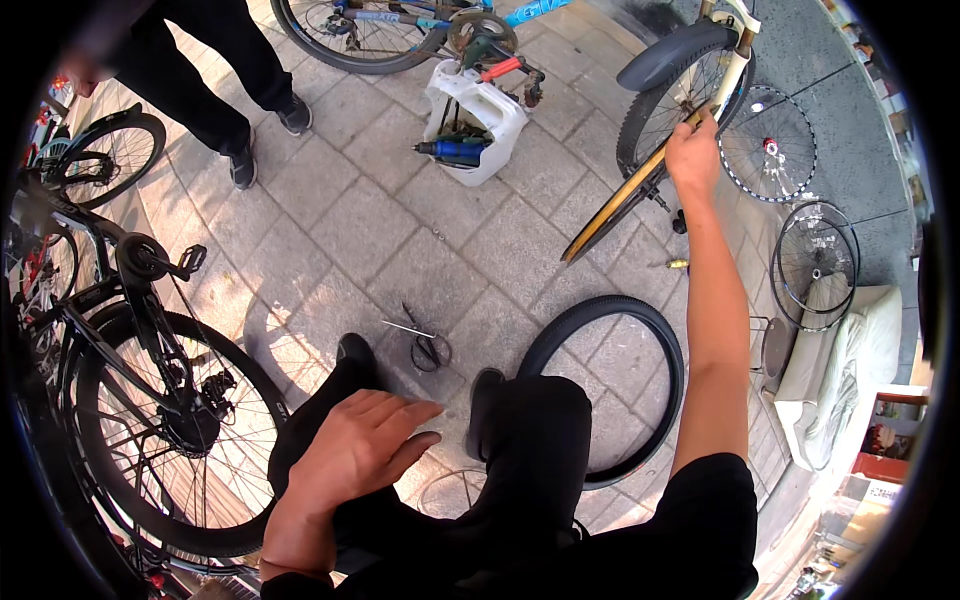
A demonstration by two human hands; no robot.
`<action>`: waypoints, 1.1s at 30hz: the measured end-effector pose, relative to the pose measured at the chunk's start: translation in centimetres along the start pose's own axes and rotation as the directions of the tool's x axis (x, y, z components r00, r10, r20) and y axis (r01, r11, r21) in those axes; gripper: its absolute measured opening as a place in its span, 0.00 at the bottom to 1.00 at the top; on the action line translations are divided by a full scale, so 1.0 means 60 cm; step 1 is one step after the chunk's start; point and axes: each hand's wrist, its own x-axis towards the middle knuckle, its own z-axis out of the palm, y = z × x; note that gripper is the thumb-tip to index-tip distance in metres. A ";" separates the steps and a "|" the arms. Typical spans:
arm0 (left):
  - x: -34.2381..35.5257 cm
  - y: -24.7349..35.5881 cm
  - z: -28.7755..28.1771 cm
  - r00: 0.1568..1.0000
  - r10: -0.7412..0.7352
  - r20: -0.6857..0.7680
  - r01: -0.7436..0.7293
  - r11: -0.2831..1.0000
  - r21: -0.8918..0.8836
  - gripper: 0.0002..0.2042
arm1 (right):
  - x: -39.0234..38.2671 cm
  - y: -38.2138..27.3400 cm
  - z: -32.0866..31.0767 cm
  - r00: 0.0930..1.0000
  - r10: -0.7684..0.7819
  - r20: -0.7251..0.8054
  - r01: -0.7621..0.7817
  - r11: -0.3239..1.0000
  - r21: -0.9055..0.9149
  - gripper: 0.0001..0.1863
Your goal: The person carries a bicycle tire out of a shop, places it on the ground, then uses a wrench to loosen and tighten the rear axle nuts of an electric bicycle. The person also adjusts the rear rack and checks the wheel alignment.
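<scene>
My right hand [693, 157] reaches out to the far right, its fingers wrapped round the upper edge of a tan-walled bicycle wheel [618, 205]. That wheel shows nearly edge-on and leans, its low end near the paving. Just beyond it stands the front wheel [640, 125] of another bike, under a black mudguard [675, 55] and a pale fork [737, 72]. Above my lap, my left hand [360, 440] holds nothing, its fingers stretched out and the thumb apart. A loose black tyre [535, 345] lies on the ground by my right knee.
A cut-open white plastic container [480, 165] holds tools, one blue. Thin tools [425, 345] lie between my feet. A black bike [185, 425] stands close on the left; a blue bike [400, 20] is at the back. Bare wheels [815, 265] lean at right. A person [215, 80] stands far left.
</scene>
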 end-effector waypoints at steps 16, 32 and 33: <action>-0.034 -0.013 -0.043 0.995 0.092 -0.028 -0.095 0.990 -0.106 0.17 | 0.024 -0.043 0.066 0.984 -0.176 0.032 0.174 0.983 0.062 0.28; -0.048 -0.036 -0.042 0.999 0.037 -0.010 -0.038 0.990 -0.138 0.17 | -0.121 -0.283 0.397 0.754 -0.456 0.473 0.611 0.751 -0.250 0.27; -0.050 -0.036 -0.037 0.999 0.038 -0.027 -0.041 0.991 -0.129 0.17 | -0.128 -0.284 0.395 0.734 -0.463 0.497 0.643 0.709 -0.289 0.26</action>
